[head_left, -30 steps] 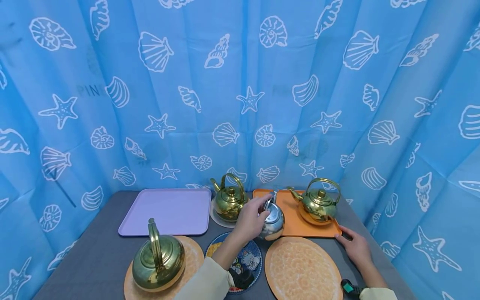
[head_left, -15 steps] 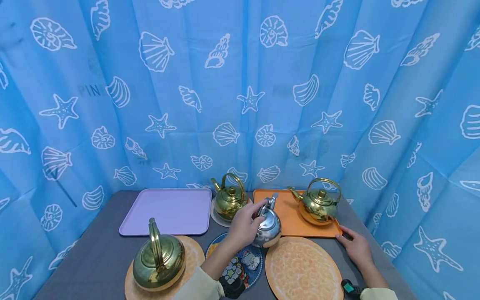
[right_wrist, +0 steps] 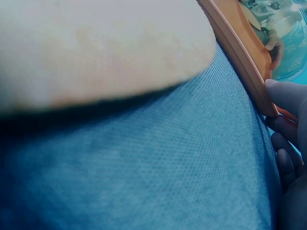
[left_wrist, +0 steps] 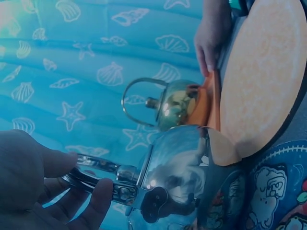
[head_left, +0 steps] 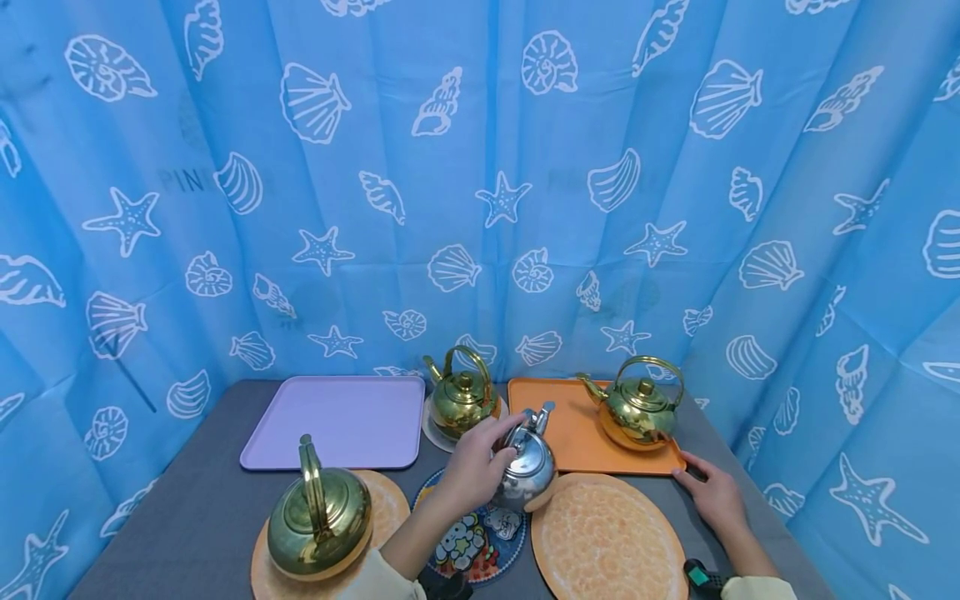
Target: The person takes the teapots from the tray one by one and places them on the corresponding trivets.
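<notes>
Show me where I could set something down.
Bare: the purple tray, back left; the right round mat, before the orange tray; and that tray left of its gold kettle. Crowded: the middle, where the left hand grips the silver kettle near another gold kettle.

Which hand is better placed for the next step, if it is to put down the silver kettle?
Left, I would judge. The left hand grips the silver kettle near the blue patterned mat; the right hand pinches the orange tray, farther away.
</notes>
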Action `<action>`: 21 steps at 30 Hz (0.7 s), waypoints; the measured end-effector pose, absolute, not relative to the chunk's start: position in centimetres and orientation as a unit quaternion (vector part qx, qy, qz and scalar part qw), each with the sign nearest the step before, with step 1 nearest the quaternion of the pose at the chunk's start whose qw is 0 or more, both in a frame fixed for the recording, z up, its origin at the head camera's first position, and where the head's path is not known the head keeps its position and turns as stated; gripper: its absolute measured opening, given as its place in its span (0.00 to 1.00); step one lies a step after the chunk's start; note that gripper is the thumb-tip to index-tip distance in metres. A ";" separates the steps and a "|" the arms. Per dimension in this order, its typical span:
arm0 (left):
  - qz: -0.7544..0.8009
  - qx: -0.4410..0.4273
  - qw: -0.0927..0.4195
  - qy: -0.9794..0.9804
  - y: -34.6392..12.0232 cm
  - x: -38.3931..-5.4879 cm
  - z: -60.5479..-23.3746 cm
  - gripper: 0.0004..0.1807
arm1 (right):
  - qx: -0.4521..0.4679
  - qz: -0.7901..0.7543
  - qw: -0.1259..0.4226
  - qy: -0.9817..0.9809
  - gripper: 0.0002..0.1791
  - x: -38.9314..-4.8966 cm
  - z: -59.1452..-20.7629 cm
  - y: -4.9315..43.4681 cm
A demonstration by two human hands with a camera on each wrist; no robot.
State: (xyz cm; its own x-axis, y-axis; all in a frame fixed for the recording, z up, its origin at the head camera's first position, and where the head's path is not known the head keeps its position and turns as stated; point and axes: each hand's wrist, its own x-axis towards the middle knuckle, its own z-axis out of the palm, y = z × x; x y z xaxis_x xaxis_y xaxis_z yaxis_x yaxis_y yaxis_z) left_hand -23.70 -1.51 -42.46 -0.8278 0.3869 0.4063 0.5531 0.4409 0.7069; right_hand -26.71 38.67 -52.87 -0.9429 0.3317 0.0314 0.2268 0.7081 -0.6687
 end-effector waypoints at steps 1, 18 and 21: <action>-0.447 -0.279 0.092 -0.845 -1.6 -23.6 -42.5 0.27 | -0.152 0.350 0.075 -0.921 0.31 -26.7 -52.9 38.7; -0.433 -0.252 0.089 -0.861 -4.1 -22.3 -43.1 0.26 | -0.157 0.352 0.076 -0.920 0.31 -26.9 -53.0 38.7; -0.435 -0.249 0.091 -0.860 -4.6 -22.3 -43.3 0.26 | -0.158 0.353 0.076 -0.919 0.30 -27.0 -53.1 38.7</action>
